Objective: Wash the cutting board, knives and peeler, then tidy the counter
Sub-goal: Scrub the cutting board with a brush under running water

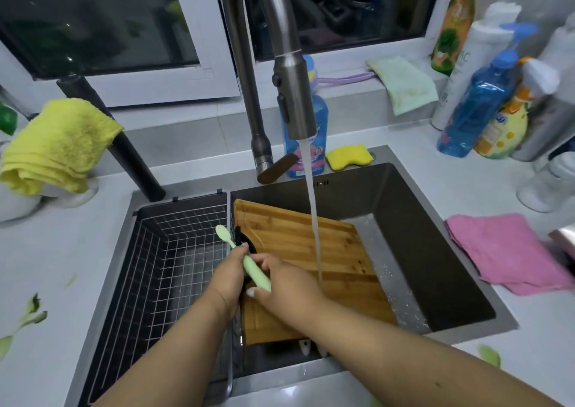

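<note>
- Near the frame's centre, both hands meet over the left edge of the board.
- The left hand curls its fingers around a pale green tool; its rounded head sticks out toward the upper left, above the fingers.
- The right hand wraps the lower part of the same handle, thumb tip showing just under its end.
- Whether the tool is the peeler or a knife cannot be told; its working end is hidden or too small.
- The board lies tilted inside the sink, centre of the frame, its near edge toward the bottom.
- Water runs from the faucet at top centre and strikes the board's right part.
- A wire basket fills the sink's left side.
- A yellow sponge sits on the sink's back rim, beside a blue bottle.
- A yellow towel lies at the left, a pink cloth at the right, on the counter.
- Green scraps lie on the counter at the lower left.
- Several bottles stand at the upper right.
</note>
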Action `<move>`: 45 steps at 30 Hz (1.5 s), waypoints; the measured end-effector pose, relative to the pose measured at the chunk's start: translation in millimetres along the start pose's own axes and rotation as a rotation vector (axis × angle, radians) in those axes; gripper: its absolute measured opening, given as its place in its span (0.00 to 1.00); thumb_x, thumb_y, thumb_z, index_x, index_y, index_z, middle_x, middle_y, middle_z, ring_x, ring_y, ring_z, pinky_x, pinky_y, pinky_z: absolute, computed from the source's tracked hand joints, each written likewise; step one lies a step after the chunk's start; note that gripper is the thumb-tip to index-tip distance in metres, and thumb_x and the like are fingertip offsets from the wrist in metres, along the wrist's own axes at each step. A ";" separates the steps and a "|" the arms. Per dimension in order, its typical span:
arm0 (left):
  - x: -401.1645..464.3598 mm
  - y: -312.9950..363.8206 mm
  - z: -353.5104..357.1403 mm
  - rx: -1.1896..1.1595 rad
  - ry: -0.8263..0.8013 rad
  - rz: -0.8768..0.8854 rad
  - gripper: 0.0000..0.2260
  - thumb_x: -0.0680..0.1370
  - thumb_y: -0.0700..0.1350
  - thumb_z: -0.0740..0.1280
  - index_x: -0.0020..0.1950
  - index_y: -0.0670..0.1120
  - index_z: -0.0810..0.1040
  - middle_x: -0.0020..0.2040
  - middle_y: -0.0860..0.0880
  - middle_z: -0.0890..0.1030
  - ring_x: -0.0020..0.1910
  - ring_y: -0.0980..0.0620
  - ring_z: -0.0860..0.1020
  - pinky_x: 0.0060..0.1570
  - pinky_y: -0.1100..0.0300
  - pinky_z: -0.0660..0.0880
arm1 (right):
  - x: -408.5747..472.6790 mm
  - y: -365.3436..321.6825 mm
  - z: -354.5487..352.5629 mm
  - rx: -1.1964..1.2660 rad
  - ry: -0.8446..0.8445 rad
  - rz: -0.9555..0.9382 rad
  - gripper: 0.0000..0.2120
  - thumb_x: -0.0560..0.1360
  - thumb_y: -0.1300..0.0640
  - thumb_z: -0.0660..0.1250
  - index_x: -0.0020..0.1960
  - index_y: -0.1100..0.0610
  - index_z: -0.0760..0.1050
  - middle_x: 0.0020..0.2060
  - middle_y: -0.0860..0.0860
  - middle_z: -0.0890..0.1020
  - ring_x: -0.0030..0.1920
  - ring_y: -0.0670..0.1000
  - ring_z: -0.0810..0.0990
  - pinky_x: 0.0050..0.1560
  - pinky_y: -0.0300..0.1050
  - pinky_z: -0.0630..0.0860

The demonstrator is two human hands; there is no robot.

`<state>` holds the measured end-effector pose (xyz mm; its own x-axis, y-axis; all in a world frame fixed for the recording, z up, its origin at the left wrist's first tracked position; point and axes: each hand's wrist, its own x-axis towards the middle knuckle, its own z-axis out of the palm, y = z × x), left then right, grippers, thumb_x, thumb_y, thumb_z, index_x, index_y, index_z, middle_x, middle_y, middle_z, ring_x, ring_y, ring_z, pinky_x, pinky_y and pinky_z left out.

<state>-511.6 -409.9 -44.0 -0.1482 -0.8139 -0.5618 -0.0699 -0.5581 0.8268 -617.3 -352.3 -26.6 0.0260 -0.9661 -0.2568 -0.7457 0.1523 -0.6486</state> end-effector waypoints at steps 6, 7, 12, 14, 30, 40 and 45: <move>9.2 -3.5 -3.6 -0.053 -0.035 0.110 0.25 0.79 0.60 0.58 0.75 0.59 0.59 0.67 0.52 0.72 0.65 0.47 0.73 0.61 0.45 0.73 | 4.4 38.6 -13.7 0.139 -0.005 0.209 0.13 0.79 0.52 0.58 0.60 0.56 0.71 0.47 0.54 0.80 0.47 0.56 0.80 0.39 0.47 0.74; 11.5 -2.4 -1.7 -0.041 0.004 0.079 0.29 0.78 0.63 0.59 0.77 0.60 0.54 0.66 0.52 0.71 0.65 0.46 0.72 0.62 0.42 0.72 | 4.1 47.8 -19.0 0.237 -0.009 0.298 0.13 0.79 0.52 0.57 0.60 0.56 0.71 0.46 0.55 0.80 0.44 0.56 0.80 0.40 0.49 0.77; 25.7 8.5 8.1 -0.035 0.121 -0.085 0.24 0.78 0.66 0.55 0.55 0.49 0.79 0.36 0.44 0.83 0.34 0.48 0.82 0.35 0.57 0.79 | 0.8 82.0 -42.7 0.589 -0.086 0.608 0.10 0.79 0.54 0.55 0.49 0.59 0.72 0.31 0.53 0.73 0.28 0.51 0.70 0.28 0.40 0.67; 27.6 15.8 15.0 -0.052 0.147 -0.111 0.20 0.80 0.62 0.54 0.43 0.50 0.77 0.23 0.51 0.74 0.18 0.55 0.70 0.20 0.68 0.68 | 0.9 92.5 -45.7 0.654 -0.102 0.627 0.11 0.79 0.53 0.56 0.47 0.58 0.72 0.30 0.53 0.72 0.26 0.50 0.69 0.25 0.38 0.65; 18.8 10.9 21.1 0.250 0.366 0.128 0.22 0.81 0.58 0.56 0.35 0.44 0.71 0.31 0.46 0.73 0.34 0.44 0.72 0.38 0.51 0.71 | 21.2 190.2 -68.0 0.553 0.144 0.790 0.13 0.76 0.48 0.67 0.43 0.59 0.75 0.38 0.54 0.79 0.37 0.52 0.77 0.40 0.45 0.75; -19.7 45.4 -19.7 0.155 0.227 0.240 0.18 0.81 0.55 0.58 0.37 0.45 0.73 0.30 0.46 0.72 0.27 0.52 0.68 0.29 0.59 0.67 | 27.0 192.6 -88.1 0.650 0.240 0.896 0.26 0.77 0.45 0.65 0.66 0.63 0.69 0.56 0.60 0.76 0.55 0.60 0.76 0.53 0.53 0.74; -32.7 58.3 -26.4 0.162 0.199 0.312 0.18 0.81 0.55 0.58 0.39 0.44 0.75 0.30 0.47 0.75 0.27 0.53 0.71 0.30 0.60 0.70 | 27.4 186.5 -87.1 0.945 0.329 0.899 0.23 0.76 0.47 0.67 0.64 0.62 0.71 0.48 0.57 0.78 0.48 0.58 0.77 0.49 0.54 0.75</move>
<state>-484.8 -420.1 21.9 0.0058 -0.9645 -0.2638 -0.2086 -0.2592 0.9430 -813.7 -368.5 -92.1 -0.4855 -0.4404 -0.7552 0.3253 0.7108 -0.6236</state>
